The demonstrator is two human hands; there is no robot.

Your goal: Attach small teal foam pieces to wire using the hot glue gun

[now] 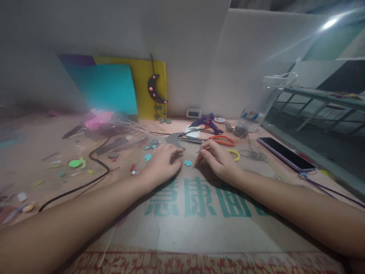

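My left hand (164,161) rests over the cardboard sheet (182,236), palm down, its fingers stretched loosely to the right and apart from the thumb. It is nearest to a grey crescent-shaped piece (175,140) just beyond its fingertips. My right hand (215,158) has its fingers curled in and pressed to the thumb; whatever they hold, if anything, is hidden. Between the hands lies a small turquoise flower (188,163). Another turquoise flower (148,157) is left of my left hand. Yellow-handled scissors (234,155) lie partly hidden behind my right hand.
Beyond the hands are orange-handled scissors (224,140) and a purple glue gun (208,123). A phone (285,154) lies at right, a black cord (97,177) crosses the left among scraps. A decorated dark crescent (155,90) hangs against a yellow board (142,76); a plastic tub (249,120) stands behind.
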